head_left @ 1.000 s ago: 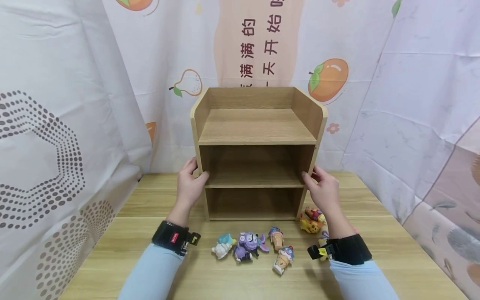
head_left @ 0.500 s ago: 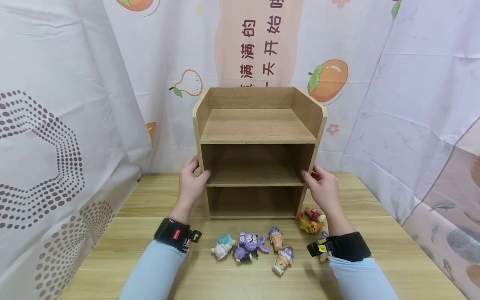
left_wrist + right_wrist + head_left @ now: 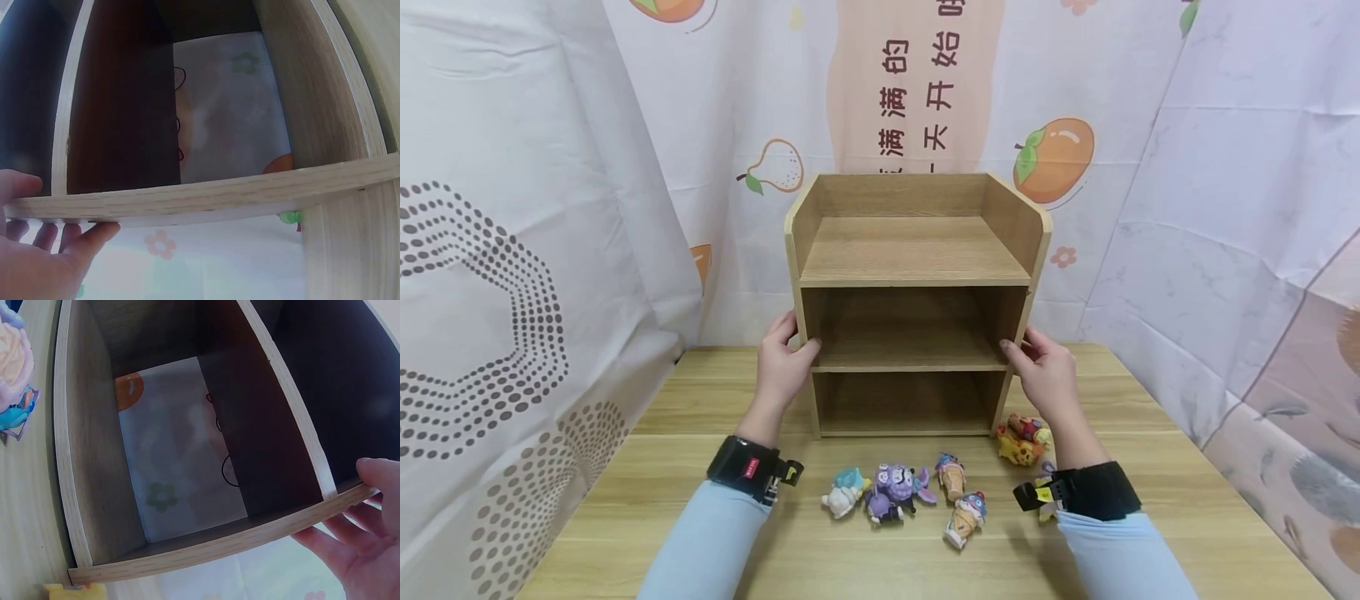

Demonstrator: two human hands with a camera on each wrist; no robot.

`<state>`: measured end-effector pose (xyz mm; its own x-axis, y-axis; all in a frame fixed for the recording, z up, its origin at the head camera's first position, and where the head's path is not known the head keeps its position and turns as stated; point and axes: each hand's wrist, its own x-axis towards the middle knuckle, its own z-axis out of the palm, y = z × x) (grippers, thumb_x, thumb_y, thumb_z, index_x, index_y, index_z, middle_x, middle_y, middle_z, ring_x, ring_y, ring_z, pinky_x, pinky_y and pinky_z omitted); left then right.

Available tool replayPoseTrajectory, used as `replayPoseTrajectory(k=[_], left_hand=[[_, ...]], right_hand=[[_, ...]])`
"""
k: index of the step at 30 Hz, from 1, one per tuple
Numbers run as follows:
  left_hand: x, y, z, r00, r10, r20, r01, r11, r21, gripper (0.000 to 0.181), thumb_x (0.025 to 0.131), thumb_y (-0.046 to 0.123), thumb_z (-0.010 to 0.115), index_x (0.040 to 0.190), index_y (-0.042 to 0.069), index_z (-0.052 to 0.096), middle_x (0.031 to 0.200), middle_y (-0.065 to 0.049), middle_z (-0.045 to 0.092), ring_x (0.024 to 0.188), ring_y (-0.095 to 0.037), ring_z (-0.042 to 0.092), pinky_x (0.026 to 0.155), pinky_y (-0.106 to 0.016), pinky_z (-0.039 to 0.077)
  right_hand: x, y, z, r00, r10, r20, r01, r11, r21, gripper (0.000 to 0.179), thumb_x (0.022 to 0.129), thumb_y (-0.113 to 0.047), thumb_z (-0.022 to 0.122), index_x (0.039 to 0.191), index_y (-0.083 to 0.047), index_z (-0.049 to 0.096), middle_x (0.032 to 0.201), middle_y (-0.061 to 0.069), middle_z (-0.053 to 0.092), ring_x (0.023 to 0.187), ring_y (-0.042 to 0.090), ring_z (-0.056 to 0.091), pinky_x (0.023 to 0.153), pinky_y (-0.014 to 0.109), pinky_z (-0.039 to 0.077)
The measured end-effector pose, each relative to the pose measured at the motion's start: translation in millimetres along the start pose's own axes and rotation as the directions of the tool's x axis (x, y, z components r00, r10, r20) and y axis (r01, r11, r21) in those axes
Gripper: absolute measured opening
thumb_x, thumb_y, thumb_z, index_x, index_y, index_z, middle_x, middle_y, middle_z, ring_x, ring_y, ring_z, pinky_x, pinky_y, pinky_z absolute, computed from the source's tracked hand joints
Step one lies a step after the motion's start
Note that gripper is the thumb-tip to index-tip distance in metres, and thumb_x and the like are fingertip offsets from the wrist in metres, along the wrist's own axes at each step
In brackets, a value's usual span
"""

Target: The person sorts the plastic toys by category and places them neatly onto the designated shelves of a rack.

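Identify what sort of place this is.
Likely a makeshift recording booth: white fruit-printed fabric curtain hung behind a pale wood-grain table, and black wrist straps carrying small devices.

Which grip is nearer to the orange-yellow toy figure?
Right. In the head view, the right grip is above the toy figure; the left grip is across the tan wooden shelf.

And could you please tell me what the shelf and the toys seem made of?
The shelf looks like matte wood or wood-effect board: grain streaks its edges. The toys may be smooth plastic or vinyl, given their rounded, brightly coloured shapes.
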<state>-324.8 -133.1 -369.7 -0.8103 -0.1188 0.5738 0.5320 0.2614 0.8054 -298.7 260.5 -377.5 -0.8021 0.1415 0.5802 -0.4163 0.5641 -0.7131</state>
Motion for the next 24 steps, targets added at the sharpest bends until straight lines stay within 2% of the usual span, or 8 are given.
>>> replayPoseTrajectory(k=[3,6,12,15,18,20,24], left_hand=[[1.1,1.3,-0.5,1.000,-0.005,0.012,0.005,1.000,0.007,0.050,0.087,-0.001,0.070,0.137,-0.004,0.062,0.142,-0.016,0.057,0.131,-0.030,0.051,0.110,-0.051,0.043],[1.4,5.1,-2.6,1.000,-0.008,0.030,0.007,0.999,0.031,0.052,0.088,0.003,0.071,0.138,-0.003,0.060,0.142,-0.019,0.056,0.129,-0.032,0.053,0.110,-0.052,0.044],[0.3,16.3,-9.2,0.995,-0.059,0.080,0.057,0.998,0.030,0.055,0.091,0.011,0.072,0.144,0.002,0.057,0.150,-0.012,0.050,0.131,-0.034,0.052,0.100,-0.051,0.053],[0.5,19.8,-11.4,0.993,-0.080,0.091,0.078,0.997,0.023,0.057,0.092,0.011,0.072,0.146,0.005,0.055,0.152,-0.010,0.049,0.130,-0.034,0.052,0.096,-0.050,0.056],[0.0,23.0,-12.6,0.991,-0.094,0.091,0.092,0.996,0.017,0.058,0.094,0.009,0.071,0.148,0.004,0.053,0.152,-0.012,0.048,0.131,-0.035,0.052,0.097,-0.050,0.055],[-2.5,33.6,-13.8,0.990,-0.101,0.098,0.100,0.995,0.013,0.058,0.094,0.005,0.068,0.149,0.001,0.051,0.152,-0.016,0.047,0.131,-0.038,0.051,0.099,-0.051,0.054],[-5.2,33.5,-16.0,0.991,-0.085,0.099,0.087,0.996,-0.010,0.058,0.094,0.007,0.068,0.149,0.002,0.051,0.152,-0.015,0.048,0.130,-0.037,0.052,0.102,-0.051,0.051]], right_hand=[[0.3,0,-1,1.000,0.009,0.020,-0.010,1.000,0.028,0.040,0.099,-0.029,0.069,0.133,-0.007,0.067,0.122,0.020,0.069,0.112,0.036,0.068,0.073,0.012,0.055],[0.4,-3,-2,0.999,0.010,0.036,-0.011,0.999,0.033,0.041,0.099,-0.029,0.069,0.134,-0.006,0.066,0.124,0.022,0.068,0.113,0.038,0.067,0.071,0.011,0.054],[1.6,-9,-8,0.998,-0.009,0.058,0.010,1.000,-0.020,0.043,0.099,-0.026,0.069,0.135,-0.003,0.064,0.125,0.024,0.067,0.112,0.042,0.066,0.074,0.018,0.057],[2.8,-12,-12,0.998,-0.023,0.059,0.025,0.999,-0.038,0.044,0.098,-0.026,0.071,0.136,-0.003,0.064,0.125,0.023,0.068,0.111,0.041,0.067,0.075,0.014,0.056],[3.2,-15,-16,0.998,-0.031,0.058,0.033,0.999,-0.037,0.048,0.098,-0.026,0.072,0.137,0.000,0.063,0.127,0.023,0.066,0.111,0.040,0.067,0.073,0.007,0.052],[2.7,-17,-19,0.998,-0.040,0.053,0.042,0.999,-0.035,0.050,0.097,-0.026,0.072,0.138,0.001,0.061,0.129,0.023,0.065,0.111,0.040,0.067,0.072,0.004,0.050],[-0.8,-22,-25,0.997,-0.056,0.048,0.057,0.998,-0.025,0.051,0.097,-0.026,0.073,0.139,0.000,0.061,0.133,0.021,0.064,0.112,0.038,0.067,0.075,0.003,0.048]])
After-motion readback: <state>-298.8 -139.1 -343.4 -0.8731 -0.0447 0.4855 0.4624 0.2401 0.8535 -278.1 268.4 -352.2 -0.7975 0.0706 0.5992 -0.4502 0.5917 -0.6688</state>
